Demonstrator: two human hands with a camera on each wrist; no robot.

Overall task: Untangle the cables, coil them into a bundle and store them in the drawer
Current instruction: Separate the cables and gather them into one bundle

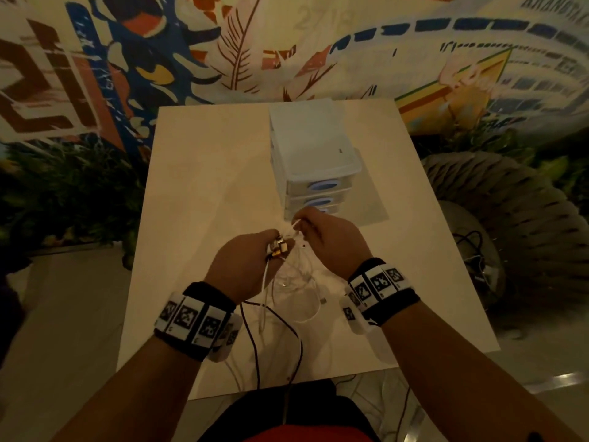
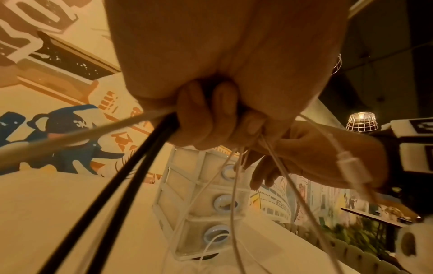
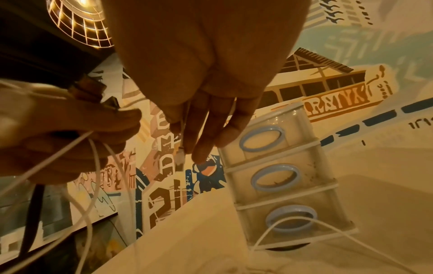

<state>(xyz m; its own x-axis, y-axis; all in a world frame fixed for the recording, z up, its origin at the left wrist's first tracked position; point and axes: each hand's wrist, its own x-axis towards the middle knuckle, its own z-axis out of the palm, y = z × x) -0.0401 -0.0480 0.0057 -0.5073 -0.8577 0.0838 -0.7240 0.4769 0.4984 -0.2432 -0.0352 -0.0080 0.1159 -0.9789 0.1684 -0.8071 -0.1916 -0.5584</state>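
The pale bench [image 1: 197, 186] lies under both my hands, and beyond my right grip stands the white drawer unit [image 1: 314, 148], its three drawers shut, blue ring handles facing me. The cables [image 1: 280, 301] hang from my grips in loose loops, their long run going from my fists down toward my lap, with the black cable [image 2: 131, 166] and a thick white one trailing over the bench's near edge. My left hand [image 1: 245, 266] is curled tight round the gathered strands, with the metal plugs [image 1: 279, 247] poking out past my thumb, toward my right grip. My right hand [image 1: 328, 240] pinches one thin white lead [image 3: 183, 129] between thumb and fingers, its small connector [image 3: 180, 159] pointing down. My worry: pulling this lead while the loops below my left grip cross each other would cinch a knot rather than free it, and the dangling ends could snag the bench edge.
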